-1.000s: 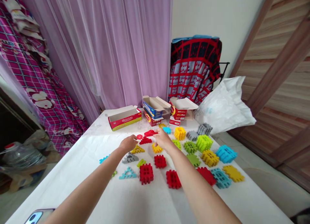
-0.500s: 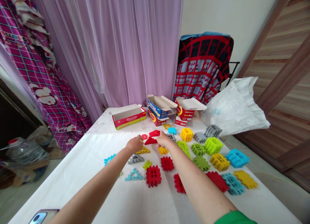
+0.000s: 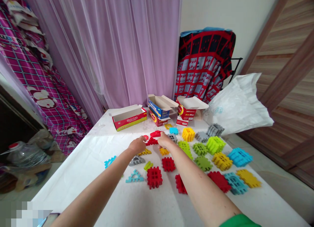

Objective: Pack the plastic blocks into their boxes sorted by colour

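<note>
The lilac curtain [image 3: 132,47], cartoon-print fabric [image 3: 45,97] and wood panelling [image 3: 277,66] suggest a room in a home.

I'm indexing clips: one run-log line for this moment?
left hand: beside red round piece | right hand: beside red triangular piece | grips: unclear | blue box: open, atop red box

On the table [image 3: 80,158], boxes [image 3: 130,120] stand behind blocks [image 3: 154,178], left of a bag [image 3: 237,105].

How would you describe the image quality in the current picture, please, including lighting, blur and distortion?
Head view: soft light, with a faint shadow low on the white tablecloth; head view: the wooden panelling leans, likely from wide-angle distortion; head view: coarse pixelation covers the lower-left corner; head view: red pieces by the right hand look slightly soft.
</note>
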`<state>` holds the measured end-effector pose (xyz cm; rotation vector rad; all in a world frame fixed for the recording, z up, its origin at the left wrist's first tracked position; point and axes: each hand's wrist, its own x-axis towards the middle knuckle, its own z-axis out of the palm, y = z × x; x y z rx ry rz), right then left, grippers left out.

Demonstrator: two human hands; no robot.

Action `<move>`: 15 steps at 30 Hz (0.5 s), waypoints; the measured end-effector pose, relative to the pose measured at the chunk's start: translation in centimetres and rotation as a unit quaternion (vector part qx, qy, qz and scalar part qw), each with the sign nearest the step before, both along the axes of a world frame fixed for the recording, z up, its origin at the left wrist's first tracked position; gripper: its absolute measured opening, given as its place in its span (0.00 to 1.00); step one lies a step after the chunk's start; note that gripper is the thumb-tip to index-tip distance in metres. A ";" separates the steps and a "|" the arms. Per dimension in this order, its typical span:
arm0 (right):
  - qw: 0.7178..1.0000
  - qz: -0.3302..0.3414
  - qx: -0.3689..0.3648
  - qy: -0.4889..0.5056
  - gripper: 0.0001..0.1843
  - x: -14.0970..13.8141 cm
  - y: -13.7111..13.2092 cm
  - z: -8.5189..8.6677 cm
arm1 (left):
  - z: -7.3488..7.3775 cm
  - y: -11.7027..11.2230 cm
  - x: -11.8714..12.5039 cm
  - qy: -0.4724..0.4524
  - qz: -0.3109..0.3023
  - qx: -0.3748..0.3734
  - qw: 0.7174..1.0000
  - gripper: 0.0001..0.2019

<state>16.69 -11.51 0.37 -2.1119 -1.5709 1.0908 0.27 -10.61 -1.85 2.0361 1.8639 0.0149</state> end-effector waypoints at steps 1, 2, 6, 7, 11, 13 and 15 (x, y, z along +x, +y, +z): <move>1.000 0.001 0.000 -0.001 0.28 0.0 0.0 0.0 | 0.0 0.0 0.0 0.001 0.000 0.000 1.000 0.19; 1.000 0.002 0.000 -0.001 0.28 0.1 0.0 0.0 | 0.0 0.1 0.1 0.001 0.000 -0.001 1.000 0.19; 1.000 0.006 0.001 0.001 0.30 0.1 -0.3 0.3 | 0.0 0.1 0.1 0.002 -0.003 -0.002 1.000 0.18; 1.000 0.006 0.001 0.002 0.31 0.1 -0.4 0.5 | 0.0 0.1 0.1 0.001 -0.003 -0.002 1.000 0.18; 1.000 0.009 0.020 0.004 0.31 0.4 -0.8 1.9 | 0.3 0.1 -0.5 -0.006 -0.005 0.005 1.000 0.18; 0.999 0.012 0.046 0.008 0.31 0.9 -1.3 3.0 | 0.7 -0.1 -1.4 -0.014 -0.007 0.011 1.000 0.18; 0.997 0.012 0.078 0.021 0.32 1.7 -2.3 4.2 | 1.4 -0.5 -2.6 -0.027 -0.006 0.021 0.999 0.17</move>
